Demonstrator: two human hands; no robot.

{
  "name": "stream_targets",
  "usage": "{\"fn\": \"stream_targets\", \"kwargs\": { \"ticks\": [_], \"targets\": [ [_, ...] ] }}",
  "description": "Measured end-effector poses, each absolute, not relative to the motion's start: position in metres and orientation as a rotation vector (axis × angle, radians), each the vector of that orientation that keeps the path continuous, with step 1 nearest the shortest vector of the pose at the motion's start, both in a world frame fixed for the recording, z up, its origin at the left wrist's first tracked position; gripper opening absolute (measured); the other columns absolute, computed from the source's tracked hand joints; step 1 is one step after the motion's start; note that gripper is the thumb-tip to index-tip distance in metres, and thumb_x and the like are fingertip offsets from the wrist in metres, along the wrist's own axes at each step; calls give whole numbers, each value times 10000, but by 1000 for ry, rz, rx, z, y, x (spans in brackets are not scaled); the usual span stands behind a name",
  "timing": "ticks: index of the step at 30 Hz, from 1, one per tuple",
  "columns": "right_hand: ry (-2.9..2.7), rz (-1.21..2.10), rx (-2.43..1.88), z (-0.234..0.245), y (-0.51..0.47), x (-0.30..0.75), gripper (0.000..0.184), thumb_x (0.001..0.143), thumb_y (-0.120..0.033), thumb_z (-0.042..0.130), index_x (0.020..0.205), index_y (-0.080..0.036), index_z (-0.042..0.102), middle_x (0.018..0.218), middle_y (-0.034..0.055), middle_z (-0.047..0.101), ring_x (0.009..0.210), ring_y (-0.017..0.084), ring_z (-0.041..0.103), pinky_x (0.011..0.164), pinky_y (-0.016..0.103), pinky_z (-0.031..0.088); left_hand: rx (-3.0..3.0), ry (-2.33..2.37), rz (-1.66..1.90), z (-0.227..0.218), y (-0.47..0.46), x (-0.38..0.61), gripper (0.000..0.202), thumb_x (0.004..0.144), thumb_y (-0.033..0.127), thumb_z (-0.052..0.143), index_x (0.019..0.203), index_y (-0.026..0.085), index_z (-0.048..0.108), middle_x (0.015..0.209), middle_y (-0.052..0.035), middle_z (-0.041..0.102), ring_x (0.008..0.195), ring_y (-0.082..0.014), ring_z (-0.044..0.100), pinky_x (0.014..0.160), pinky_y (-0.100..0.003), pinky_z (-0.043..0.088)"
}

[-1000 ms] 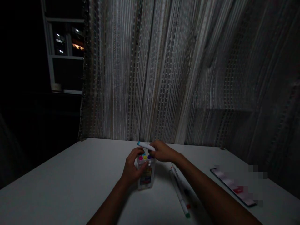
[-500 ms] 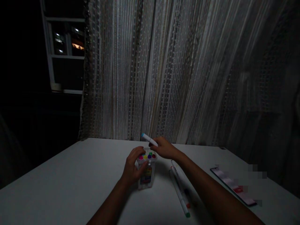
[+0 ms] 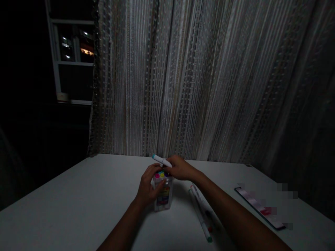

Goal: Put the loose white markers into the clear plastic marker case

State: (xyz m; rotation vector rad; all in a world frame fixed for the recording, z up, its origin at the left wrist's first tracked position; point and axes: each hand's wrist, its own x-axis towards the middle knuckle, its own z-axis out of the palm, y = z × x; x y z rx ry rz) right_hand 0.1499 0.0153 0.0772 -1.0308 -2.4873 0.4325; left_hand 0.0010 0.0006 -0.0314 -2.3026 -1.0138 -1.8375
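- Grasping a white marker (image 3: 160, 160) with a blue-green cap, the right grip (image 3: 180, 168) is closed around one end of it, while the capped end points out to the left, tilted a little upward.
- The left grip (image 3: 147, 184) clasps the clear case (image 3: 162, 205), its thumb across the front and its fingers over the left side of the top edge.
- The clear case stands upright on the table (image 3: 78, 195), just to the right of the left grip and below and left of the right grip.
- Inside it, between the two grips, are more capped markers; a pink cap (image 3: 157, 175) and a yellow cap (image 3: 162, 174) show nearest the left grip, with others partly hidden by the right grip.
- The held marker is above the case and crosses over its top, close to the left grip's fingertips.
- Nearer the wearer than the right grip, loose markers (image 3: 199, 218) lie side by side, partly under the right forearm; one has a green end.
- Well to the right of both grips lies a flat, dark-edged object (image 3: 261, 208), partly blurred out.
- Beyond both grips hangs a striped curtain (image 3: 162, 87), with a window (image 3: 75, 63) far to their left.
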Motion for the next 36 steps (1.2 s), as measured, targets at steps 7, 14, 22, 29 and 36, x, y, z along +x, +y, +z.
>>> {"fn": "stream_targets", "kwargs": {
  "ticks": [7, 14, 22, 29, 36],
  "targets": [
    [-2148, 534, -913, 82, 22, 151, 225, 784, -215, 469, 589, -133, 544, 513, -37, 472, 492, 75, 440, 489, 188, 307, -2303, -986, -1791, -31, -1, 1, 284, 786, 315, 536, 1036, 180, 538, 1081, -113, 571, 1068, -242, 503, 910, -434, 427],
    [-1899, 412, -870, 75, 22, 147, 378, 831, -444, 434, 589, -157, 485, 508, -36, 426, 480, 84, 411, 455, 203, 280, -2292, -1013, -1787, -32, -1, 1, 264, 792, 296, 542, 1029, 180, 539, 1096, -109, 562, 1065, -236, 502, 917, -428, 423],
    [-2097, 389, -1133, 52, 15, 149, 225, 784, -347, 557, 678, -148, 567, 593, -6, 559, 565, 108, 504, 497, 198, 307, -2312, -998, -1780, -35, 1, 0, 266, 796, 298, 538, 1037, 188, 523, 1085, -99, 559, 1055, -233, 507, 912, -417, 426],
    [-2196, 302, -1197, 52, 13, 149, 437, 878, -430, 401, 611, -129, 572, 578, 23, 548, 583, 120, 518, 512, 211, 288, -2289, -1018, -1761, -35, 1, 0, 277, 799, 332, 525, 1034, 184, 523, 1091, -104, 559, 1052, -239, 511, 914, -432, 427],
    [-2095, 351, -1181, 39, 18, 151, 189, 743, -307, 617, 858, -167, 563, 767, 13, 608, 694, 139, 542, 578, 214, 347, -2261, -1039, -1741, -35, -1, 1, 287, 796, 332, 524, 1043, 185, 537, 1099, -107, 564, 1062, -244, 516, 917, -432, 431]
  ]
}}
